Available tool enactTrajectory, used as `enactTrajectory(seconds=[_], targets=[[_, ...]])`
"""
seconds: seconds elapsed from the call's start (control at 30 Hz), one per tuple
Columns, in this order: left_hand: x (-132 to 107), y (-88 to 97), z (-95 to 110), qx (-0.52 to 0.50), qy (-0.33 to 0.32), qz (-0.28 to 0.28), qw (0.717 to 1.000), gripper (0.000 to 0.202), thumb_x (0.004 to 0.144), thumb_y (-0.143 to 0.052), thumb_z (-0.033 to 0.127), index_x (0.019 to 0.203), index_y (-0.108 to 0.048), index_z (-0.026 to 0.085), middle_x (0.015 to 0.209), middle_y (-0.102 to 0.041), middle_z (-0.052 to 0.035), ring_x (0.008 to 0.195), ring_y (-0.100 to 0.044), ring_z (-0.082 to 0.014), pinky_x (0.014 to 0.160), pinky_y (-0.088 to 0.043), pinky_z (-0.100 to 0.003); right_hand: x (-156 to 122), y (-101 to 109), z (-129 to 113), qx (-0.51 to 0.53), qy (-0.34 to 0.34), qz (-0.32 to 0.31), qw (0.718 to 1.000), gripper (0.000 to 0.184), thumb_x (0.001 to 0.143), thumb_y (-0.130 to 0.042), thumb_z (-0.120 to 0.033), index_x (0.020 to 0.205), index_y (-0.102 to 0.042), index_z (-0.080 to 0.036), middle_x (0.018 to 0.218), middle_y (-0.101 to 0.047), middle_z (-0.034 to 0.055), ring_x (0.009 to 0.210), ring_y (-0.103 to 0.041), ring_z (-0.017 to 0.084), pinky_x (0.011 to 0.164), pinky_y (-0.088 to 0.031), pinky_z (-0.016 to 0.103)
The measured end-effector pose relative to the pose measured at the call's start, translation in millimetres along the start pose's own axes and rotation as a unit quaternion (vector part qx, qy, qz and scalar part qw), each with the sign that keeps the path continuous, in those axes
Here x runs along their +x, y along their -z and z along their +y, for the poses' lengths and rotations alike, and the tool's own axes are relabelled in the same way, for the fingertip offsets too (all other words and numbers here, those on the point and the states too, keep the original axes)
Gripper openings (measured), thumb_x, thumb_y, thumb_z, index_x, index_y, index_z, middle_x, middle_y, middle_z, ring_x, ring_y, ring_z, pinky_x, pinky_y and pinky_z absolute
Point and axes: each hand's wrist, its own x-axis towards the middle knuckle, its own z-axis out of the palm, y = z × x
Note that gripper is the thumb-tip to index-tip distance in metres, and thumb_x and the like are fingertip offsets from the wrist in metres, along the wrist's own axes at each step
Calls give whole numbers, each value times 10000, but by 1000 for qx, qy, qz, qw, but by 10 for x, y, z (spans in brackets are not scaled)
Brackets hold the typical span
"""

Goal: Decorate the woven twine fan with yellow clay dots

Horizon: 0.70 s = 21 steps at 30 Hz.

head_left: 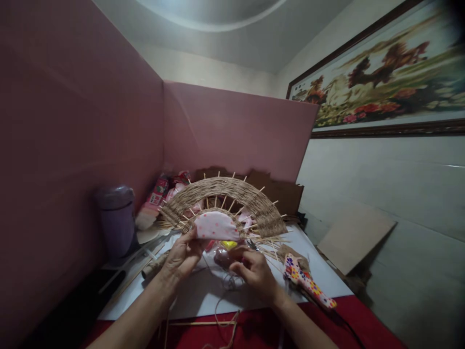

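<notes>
The fan (225, 186) is held up over the desk (319, 287), long axis running left to right, arch pointing up, straight edge down. The left hand's (185, 254) grip is pinched on its lower left; the right hand (254, 269) curls below, contents unclear.

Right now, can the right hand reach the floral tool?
Probably yes: the floral tool lies close to the right of the right hand, with no obstacle showing between. Whether that hand holds anything is unclear.
</notes>
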Motion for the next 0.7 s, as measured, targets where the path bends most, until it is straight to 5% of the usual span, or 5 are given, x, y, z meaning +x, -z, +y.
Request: enactTrajectory(seconds=[0.17,0.37,0.47,0.57,0.7], targets=[[-57,-41,-102,21,10,-28,999,310,878,-425,57,1128,-595,122,834,-727,-94,830,-687,-206,782,-560,-359,142,-200,84,314,-106,7,943,518,665,-622,-649,711,-663,-134,598,-593,35,513,-526,126,476,-418,237],[-131,-18,-217,140,8,-123,982,270,788,-635,237,1019,-642,98,982,-701,-130,928,-650,-223,825,-526,-325,171,-197,3,446,-179,149,864,245,708,-708,-394,718,-654,-155,657,-621,21,549,-562,113,543,-488,243],[-112,60,-185,349,-34,-110,930,357,728,-669,409,932,-655,116,876,-703,-115,765,-662,-228,618,-541,-306,181,-86,-67,445,-169,223,850,195,669,-738,-318,775,-645,-182,712,-634,-4,541,-565,97,541,-496,234],[-76,114,-153,568,-238,-19,788,255,754,-631,387,799,-650,137,639,-654,-50,553,-611,-187,481,-484,-276,173,8,-103,344,-138,281,885,169,695,-709,-330,692,-632,-180,627,-623,-15,527,-572,109,559,-505,251],[-105,-25,-244,722,-482,-110,484,330,806,-548,216,1129,-602,170,1106,-652,-132,1012,-602,-270,850,-483,-396,101,6,-152,154,-71,284,944,224,763,-630,-378,658,-648,-181,611,-643,18,639,-625,176,641,-531,312]])
